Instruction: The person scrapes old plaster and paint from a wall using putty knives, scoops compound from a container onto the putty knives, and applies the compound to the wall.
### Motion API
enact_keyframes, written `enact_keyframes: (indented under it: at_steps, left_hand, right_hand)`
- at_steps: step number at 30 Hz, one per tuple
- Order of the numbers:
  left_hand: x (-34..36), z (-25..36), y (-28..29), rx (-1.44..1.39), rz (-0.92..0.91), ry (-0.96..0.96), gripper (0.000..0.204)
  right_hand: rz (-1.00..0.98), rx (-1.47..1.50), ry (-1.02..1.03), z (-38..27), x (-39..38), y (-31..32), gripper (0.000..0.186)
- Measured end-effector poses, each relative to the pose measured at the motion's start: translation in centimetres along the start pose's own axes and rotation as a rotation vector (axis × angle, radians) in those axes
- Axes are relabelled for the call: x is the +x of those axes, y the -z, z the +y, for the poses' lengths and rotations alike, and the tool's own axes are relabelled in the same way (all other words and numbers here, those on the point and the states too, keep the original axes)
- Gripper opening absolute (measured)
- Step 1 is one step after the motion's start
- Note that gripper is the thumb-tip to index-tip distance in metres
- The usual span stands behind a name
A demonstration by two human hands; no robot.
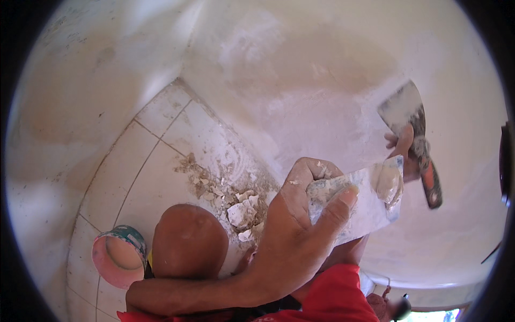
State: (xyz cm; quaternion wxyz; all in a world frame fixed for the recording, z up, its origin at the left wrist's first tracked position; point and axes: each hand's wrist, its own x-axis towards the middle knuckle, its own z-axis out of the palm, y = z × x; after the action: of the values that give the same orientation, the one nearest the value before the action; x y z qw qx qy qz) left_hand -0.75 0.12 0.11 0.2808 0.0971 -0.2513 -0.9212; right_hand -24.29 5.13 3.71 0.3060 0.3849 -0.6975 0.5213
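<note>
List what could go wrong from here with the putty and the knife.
1. The left hand tilts the board, and the putty lump sits at its far edge, so it may slide off.
2. The right hand holds the knife only by the fingers, so it might slip.
3. Rubble lies on the tiles by the knee and the tub; bits could get into the mix.

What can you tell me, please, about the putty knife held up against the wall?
The putty knife has a broad, flat metal blade smeared with pale plaster, widening toward its straight front edge, and a dark handle with orange-red patches, crusted with dried filler. The right hand grips it where blade meets handle, with the blade pointing up and left at the whitish wall and the handle slanting down to the right. Whether the blade touches the wall cannot be told.
</note>
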Motion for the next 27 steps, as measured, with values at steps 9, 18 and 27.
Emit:
enact_keyframes:
  at_steps: [9,18,27]
  left_hand:
    - [0.1,-0.7,0.0,-0.053,0.0,-0.005,0.026]
    - [0.3,-0.3,0.6,-0.01,0.036,0.016,0.028]
    - [0.5,0.1,0.5,-0.035,0.009,0.017,0.029]
  right_hand:
    - [-0.145,0.391,0.008,-1.8,0.0,-11.1,0.023]
    - [-0.242,0.166,-0.004,0.4,-1.9,-12.7,0.026]
    - [-0.197,-0.075,0.037,1.4,-2.1,-3.2,0.022]
